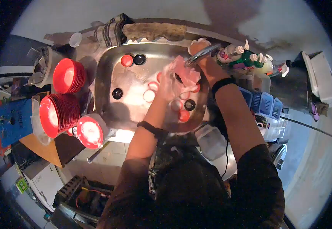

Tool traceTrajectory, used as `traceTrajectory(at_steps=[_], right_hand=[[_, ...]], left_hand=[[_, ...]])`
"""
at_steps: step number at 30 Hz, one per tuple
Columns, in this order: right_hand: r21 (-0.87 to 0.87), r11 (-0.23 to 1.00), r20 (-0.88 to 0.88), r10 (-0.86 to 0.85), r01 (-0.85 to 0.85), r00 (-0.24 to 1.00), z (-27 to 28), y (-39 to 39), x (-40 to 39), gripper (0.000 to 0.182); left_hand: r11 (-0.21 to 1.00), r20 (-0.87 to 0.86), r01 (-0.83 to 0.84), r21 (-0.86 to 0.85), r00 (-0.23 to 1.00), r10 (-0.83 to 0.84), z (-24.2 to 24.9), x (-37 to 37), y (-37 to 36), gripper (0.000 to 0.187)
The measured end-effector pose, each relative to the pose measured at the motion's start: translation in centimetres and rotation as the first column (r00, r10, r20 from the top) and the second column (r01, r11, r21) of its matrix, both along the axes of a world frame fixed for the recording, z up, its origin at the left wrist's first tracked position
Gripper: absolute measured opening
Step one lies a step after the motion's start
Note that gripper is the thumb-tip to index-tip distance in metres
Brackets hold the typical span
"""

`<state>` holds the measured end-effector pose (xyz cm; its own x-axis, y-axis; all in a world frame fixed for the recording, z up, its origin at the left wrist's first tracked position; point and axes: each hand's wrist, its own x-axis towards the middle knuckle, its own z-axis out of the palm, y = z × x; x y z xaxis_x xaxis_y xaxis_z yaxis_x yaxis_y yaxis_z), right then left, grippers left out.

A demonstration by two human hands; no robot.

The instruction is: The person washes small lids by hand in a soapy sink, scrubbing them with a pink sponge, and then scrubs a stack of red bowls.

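Below the metal tap (204,54), my left hand (169,78) is over the sink (114,78), bleached by strong light. Its fingers are closed around a pink, wet-looking piece (188,76) with a small dark spot, whose kind I cannot make out. Beside the tap is my right hand (209,68), its fingers largely hidden behind the spout. Several round red and pale lids lie on the sink floor under my left hand, along with a black ring-shaped lid (189,105). Farther left are a red lid (127,60) and two black lids (139,59).
Stacked red bowls (68,76) and more red bowls (59,114) stand left of the sink. A red-rimmed container (90,132) sits at the near left corner. Pump bottles (250,59) and blue baskets (265,104) line the right. A striped cloth (110,32) lies behind.
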<state>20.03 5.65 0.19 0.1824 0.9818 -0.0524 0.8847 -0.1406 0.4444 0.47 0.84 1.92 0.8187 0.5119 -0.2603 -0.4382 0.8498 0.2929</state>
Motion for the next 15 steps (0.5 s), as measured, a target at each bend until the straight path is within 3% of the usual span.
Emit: traceTrajectory(at_steps=[1, 3, 5, 6, 8, 15], right_hand=[[-0.123, 0.991, 0.036, 0.056, -0.051, 0.998, 0.6, -0.4, -0.7, 0.02], [-0.105, 0.994, -0.057, 0.029, -0.035, 0.998, 0.6, -0.8, -0.6, 0.02], [-0.119, 0.989, -0.113, 0.073, -0.086, 0.991, 0.9, -0.8, -0.2, 0.02], [-0.114, 0.99, -0.106, 0.071, -0.083, 0.992, 1.0, -0.8, -0.1, 0.02], [-0.048, 0.996, -0.151, 0.061, -0.069, 0.987, 1.3, -0.9, -0.2, 0.02], [-0.131, 0.991, -0.143, -0.049, 0.03, 0.988, 2.0, -0.5, -0.5, 0.019]], left_hand=[[1.0, 0.029, 0.01, -0.03, 1.0, -0.01, 0.2, -0.5, -0.2, 0.051], [0.996, 0.06, 0.044, -0.072, 0.997, -0.04, 0.2, -0.8, -0.4, 0.053], [0.997, 0.02, -0.041, -0.059, 0.999, 0.042, 0.5, -0.6, -0.3, 0.035], [0.998, 0.027, -0.039, -0.053, 0.999, 0.04, 0.5, -0.5, -0.3, 0.035], [0.999, -0.035, -0.019, -0.034, 0.999, 0.017, 0.0, -0.4, -0.2, 0.052], [0.999, -0.06, -0.02, 0.044, 0.998, 0.023, -1.4, 0.0, 0.1, 0.049]])
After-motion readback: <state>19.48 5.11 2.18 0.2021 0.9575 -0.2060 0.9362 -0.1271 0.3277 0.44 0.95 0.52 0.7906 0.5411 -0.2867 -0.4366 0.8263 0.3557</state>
